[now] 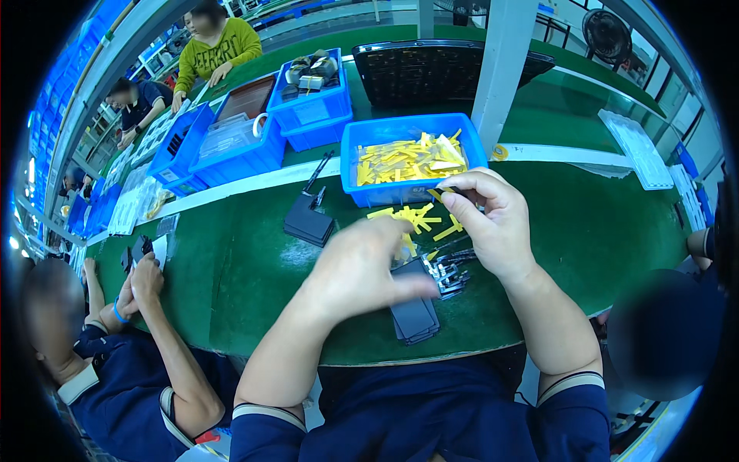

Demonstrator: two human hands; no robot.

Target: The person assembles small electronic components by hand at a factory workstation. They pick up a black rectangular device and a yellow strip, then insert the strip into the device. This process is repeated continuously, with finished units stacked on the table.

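My left hand [354, 269] is blurred by motion above the table, its thumb spread away from the fingers and nothing visible in it. Below it lies a stack of flat black rectangular parts [416, 317], beside a cluster of small metal-and-black pieces [446, 277]. My right hand [493, 219] is raised at the front right of a blue bin [362, 192], thumb and forefinger pinching what looks like a small yellow strip [437, 195] with a dark end. Loose yellow strips [416, 219] are scattered between my hands, and many more fill the bin.
Another stack of black flat parts [308, 221] lies on the green table [254, 285] to the left. Blue crates [312, 108] stand behind it. A grey post [499, 69] rises beyond the bin. A co-worker [146, 369] sits at left, another person [666, 335] at right.
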